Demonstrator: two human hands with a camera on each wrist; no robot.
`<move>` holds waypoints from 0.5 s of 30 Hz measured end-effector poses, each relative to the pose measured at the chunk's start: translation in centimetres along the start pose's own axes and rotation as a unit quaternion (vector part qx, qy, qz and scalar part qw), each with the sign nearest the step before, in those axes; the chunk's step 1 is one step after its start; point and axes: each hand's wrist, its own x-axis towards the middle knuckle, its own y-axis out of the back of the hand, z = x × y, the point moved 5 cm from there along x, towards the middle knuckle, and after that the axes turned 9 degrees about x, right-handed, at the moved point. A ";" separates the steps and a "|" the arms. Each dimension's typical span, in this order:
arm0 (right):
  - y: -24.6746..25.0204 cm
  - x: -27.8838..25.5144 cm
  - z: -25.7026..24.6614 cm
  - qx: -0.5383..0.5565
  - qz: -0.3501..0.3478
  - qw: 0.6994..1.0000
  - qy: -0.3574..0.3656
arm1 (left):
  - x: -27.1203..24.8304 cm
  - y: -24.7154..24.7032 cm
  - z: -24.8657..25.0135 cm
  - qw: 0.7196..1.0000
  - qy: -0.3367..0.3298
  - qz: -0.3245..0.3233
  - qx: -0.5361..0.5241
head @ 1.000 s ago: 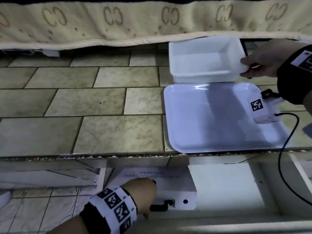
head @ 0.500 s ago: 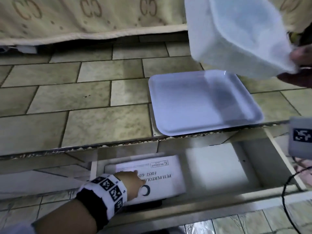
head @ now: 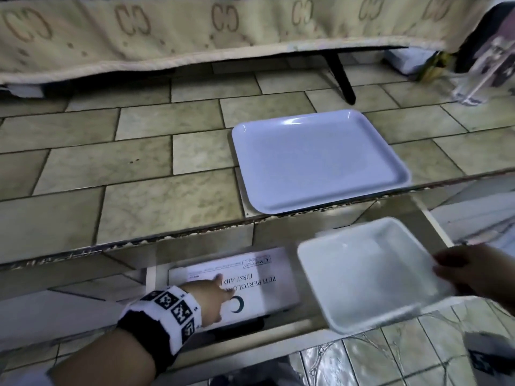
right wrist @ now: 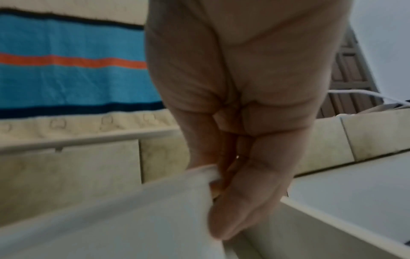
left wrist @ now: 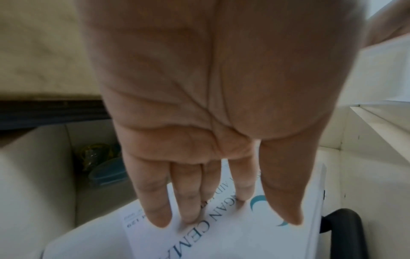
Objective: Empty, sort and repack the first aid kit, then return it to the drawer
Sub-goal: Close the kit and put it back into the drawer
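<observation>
Kit (head: 250, 285) lay inside the open drawer (head: 434, 218); left hand (head: 214, 295) rested on its lid with straight fingers, holding nothing; right hand (head: 473, 274) pinched the white tub (head: 370, 271); better to grasp the kit's black handle (left wrist: 346, 233) and lift it level.

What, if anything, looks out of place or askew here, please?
Nothing is spilled or damaged. Only the white plastic tub looks odd: the right hand holds it tilted by its rim over the open white drawer.
</observation>
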 end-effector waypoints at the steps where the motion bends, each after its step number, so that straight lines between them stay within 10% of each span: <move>1: -1.3 0.4 -1.1 -0.016 0.022 1.000 -0.009 | 0.0 0.0 0.0 1.000 0.003 -0.005 0.000; 6: -3.7 2.8 -2.9 -0.247 0.017 0.968 -0.035 | -0.2 0.4 0.4 0.999 0.022 -0.026 -0.003; 15: -7.8 5.8 -2.7 -0.297 -0.011 0.955 0.007 | 1.5 -0.9 -0.1 0.989 0.082 0.018 -0.121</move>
